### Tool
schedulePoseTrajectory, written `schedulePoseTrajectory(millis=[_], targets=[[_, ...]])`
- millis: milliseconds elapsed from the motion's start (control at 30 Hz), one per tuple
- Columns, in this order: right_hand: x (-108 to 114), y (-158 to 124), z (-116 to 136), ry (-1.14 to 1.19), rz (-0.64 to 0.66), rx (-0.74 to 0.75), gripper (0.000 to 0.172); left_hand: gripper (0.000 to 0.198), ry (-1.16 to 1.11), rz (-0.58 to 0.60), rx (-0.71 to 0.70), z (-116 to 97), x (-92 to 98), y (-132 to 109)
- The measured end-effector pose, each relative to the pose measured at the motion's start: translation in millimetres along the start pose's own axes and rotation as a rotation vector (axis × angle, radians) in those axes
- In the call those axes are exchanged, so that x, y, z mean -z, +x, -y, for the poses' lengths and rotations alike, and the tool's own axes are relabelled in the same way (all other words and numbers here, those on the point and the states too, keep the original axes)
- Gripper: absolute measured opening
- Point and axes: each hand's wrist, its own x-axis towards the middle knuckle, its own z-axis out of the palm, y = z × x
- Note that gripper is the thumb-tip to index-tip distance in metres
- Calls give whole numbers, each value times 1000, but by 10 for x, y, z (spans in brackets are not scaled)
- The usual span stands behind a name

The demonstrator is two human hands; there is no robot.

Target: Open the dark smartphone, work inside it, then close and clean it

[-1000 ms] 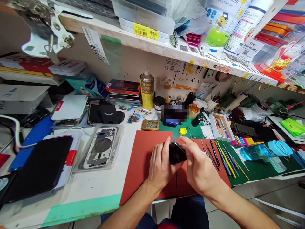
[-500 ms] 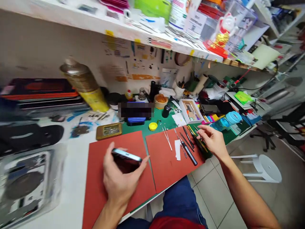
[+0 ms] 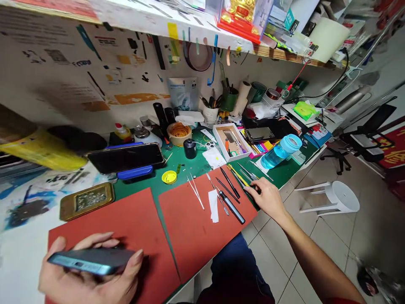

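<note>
My left hand point(image 3: 95, 283) is wrapped round a smartphone point(image 3: 91, 261), which lies nearly flat above a red mat point(image 3: 126, 221) with its blue metal port edge facing me. Fingers curled, my right hand point(image 3: 265, 196) rests on a group of slim tools at the right edge of a second red mat point(image 3: 190, 232). Among them is a brush point(image 3: 236, 175) with a yellow part. What the fingertips grip there is hidden. On the right mat lie a grey pen screwdriver point(image 3: 232, 207), white tweezers point(image 3: 196, 192), dark slim tools point(image 3: 230, 180) and a white strip point(image 3: 214, 206).
Behind the mats stand a phone point(image 3: 126, 157) on a blue stand, a yellow lid point(image 3: 169, 177), a small black bottle point(image 3: 190, 148) and a white tray point(image 3: 229, 141) of tools. A blue water bottle point(image 3: 281, 150) is beyond my right hand. A white stool point(image 3: 341, 196) stands right.
My view has swung right and closer. My left hand, still holding the smartphone, now sits lower left with the phone flatter. My right hand has lowered from above the slim tools onto them.
</note>
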Motion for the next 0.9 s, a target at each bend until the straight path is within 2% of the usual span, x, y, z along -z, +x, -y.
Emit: schedulePoseTrajectory(millis=[133, 267, 367, 500, 567, 700, 800, 900], targets=[[-90, 43, -14, -73, 11, 26, 23, 138, 18, 16, 35, 95, 40, -65], [-70, 86, -8, -102, -17, 22, 30, 144, 26, 19, 60, 233, 88, -95], [-18, 26, 84, -83, 18, 56, 36, 140, 25, -10, 9, 285, 92, -50], [-17, -202, 320, -22, 169, 152, 25, 135, 36, 8, -123, 215, 46, 33], [-44, -310, 423, -10, 231, 174, 25, 132, 47, 15, -163, 147, 17, 49], [-53, -382, 510, 11, 282, 203, 23, 125, 67, 14, -86, 63, -19, 23], [57, -268, 511, 58, 245, 230, 25, 125, 55, 1, -38, 70, -20, -15], [251, 95, 542, 110, 153, 261, 28, 123, 48, 7, 50, 58, -19, -45]])
